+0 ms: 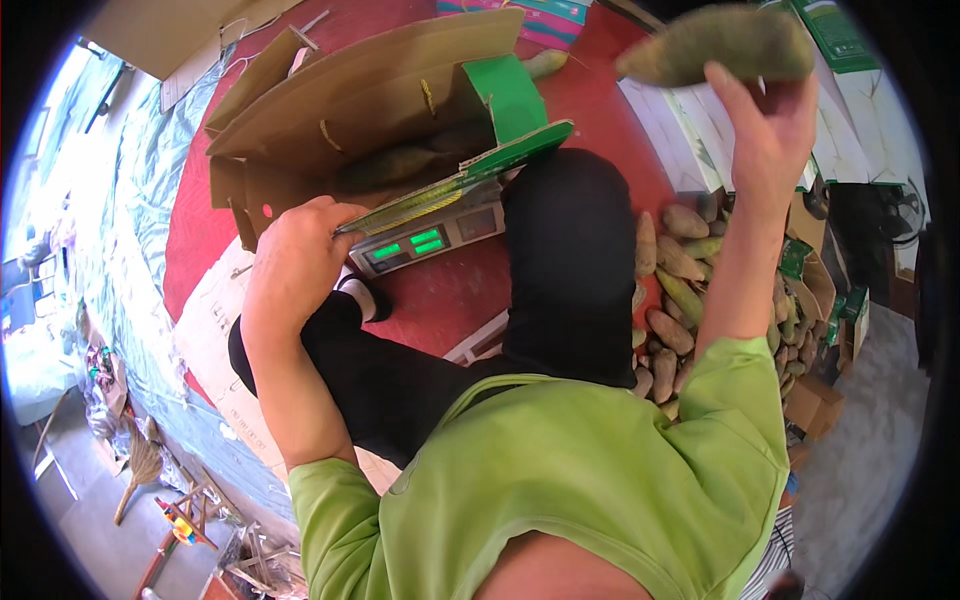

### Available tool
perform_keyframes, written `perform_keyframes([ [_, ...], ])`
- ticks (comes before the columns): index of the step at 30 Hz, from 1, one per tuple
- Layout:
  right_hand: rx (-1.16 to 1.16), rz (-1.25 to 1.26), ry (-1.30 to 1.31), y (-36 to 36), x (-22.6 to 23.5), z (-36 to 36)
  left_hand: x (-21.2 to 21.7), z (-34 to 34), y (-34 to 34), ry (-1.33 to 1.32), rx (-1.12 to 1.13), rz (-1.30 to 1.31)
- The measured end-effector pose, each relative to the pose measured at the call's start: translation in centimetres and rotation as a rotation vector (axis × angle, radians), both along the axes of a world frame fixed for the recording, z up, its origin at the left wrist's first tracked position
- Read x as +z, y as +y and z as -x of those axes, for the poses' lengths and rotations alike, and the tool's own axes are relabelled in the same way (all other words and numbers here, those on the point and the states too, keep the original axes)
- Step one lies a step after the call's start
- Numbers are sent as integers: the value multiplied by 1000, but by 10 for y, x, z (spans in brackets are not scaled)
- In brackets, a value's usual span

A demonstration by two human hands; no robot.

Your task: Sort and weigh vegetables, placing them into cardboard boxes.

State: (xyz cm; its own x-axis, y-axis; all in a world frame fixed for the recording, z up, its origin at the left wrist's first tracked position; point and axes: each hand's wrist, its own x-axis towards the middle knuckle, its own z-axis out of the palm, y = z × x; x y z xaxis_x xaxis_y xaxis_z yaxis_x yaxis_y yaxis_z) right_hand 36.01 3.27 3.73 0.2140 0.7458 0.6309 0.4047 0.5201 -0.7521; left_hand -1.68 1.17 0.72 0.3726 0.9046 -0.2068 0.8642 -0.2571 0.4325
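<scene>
My right hand (770, 125) is raised at the upper right, its fingers closed round a large, plump green radish (720, 45) with brownish skin. Below and to the left of it stands an open cardboard box (285, 130) with green outer flaps. One or two radishes (390, 165) lie in the shadow on its bottom. My left hand (305, 245) pinches the near flap (410, 205) at its left corner. Under that flap, a digital scale (430, 240) shows lit green digits; the box appears to rest on it, though its platform is hidden.
A heap of radishes (675, 330) covers the floor by my right leg. White and green cartons (860, 110) stand beyond it. One radish (545, 63) lies behind the box on the red floor (590, 110). Flattened cardboard (225, 365) and a broom (140, 460) are at the left.
</scene>
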Motion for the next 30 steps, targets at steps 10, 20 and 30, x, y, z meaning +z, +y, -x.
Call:
perform_keyframes([
  [10,355,-340,-321,64,-7,139,5,1,1,-78,-52,-14],
  [20,237,198,-190,19,-27,63,2,12,-3,-144,-32,15],
  [30,-342,1166,-303,-152,-278,-116,-4,19,-1,-102,81,100],
])
